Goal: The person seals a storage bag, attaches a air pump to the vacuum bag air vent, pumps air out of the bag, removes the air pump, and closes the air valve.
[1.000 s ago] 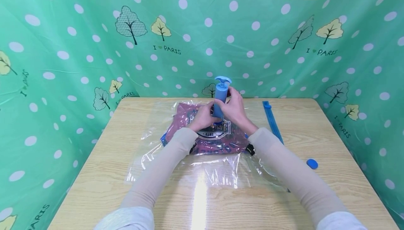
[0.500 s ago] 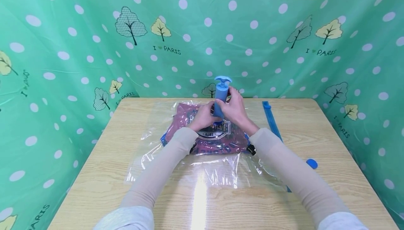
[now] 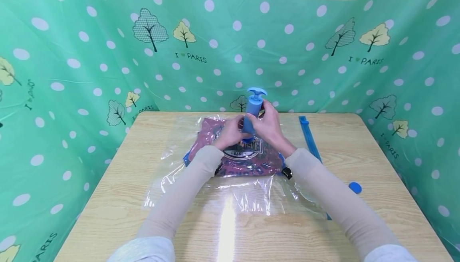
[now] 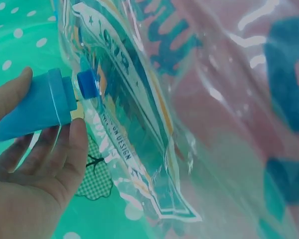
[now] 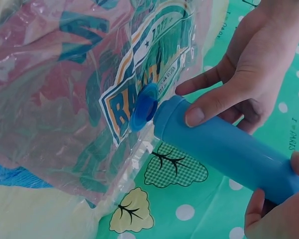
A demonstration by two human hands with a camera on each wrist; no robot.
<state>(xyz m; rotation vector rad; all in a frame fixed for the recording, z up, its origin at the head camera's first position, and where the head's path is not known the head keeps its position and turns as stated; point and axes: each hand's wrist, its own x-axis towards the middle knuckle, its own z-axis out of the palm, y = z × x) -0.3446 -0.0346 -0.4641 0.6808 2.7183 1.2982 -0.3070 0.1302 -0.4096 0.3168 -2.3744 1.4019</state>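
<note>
A light-blue hand pump (image 3: 254,108) stands slightly tilted over a clear vacuum storage bag (image 3: 258,198) with a folded pink printed garment (image 3: 206,134) inside. My left hand (image 3: 231,132) grips the pump's lower end, thumb on one side and fingers on the other. Higher on the barrel, my right hand (image 3: 267,124) holds it between thumb and fingers. The right wrist view shows the bag's round blue valve (image 5: 150,107) facing the pump's mouth, with a narrow gap between them. The left wrist view shows this gap too, and the left hand (image 4: 37,174) beside the pump's end.
On the wooden table (image 3: 118,198), a blue zip strip (image 3: 310,138) runs along the bag's right edge, partly hidden by the right sleeve. A blue round cap (image 3: 355,187) lies farther right. Green dotted cloth (image 3: 233,46) hangs behind and at both sides.
The pump's top has shifted slightly to the right and its tilt has grown a little. Both hands keep their hold; the bag stays where it was.
</note>
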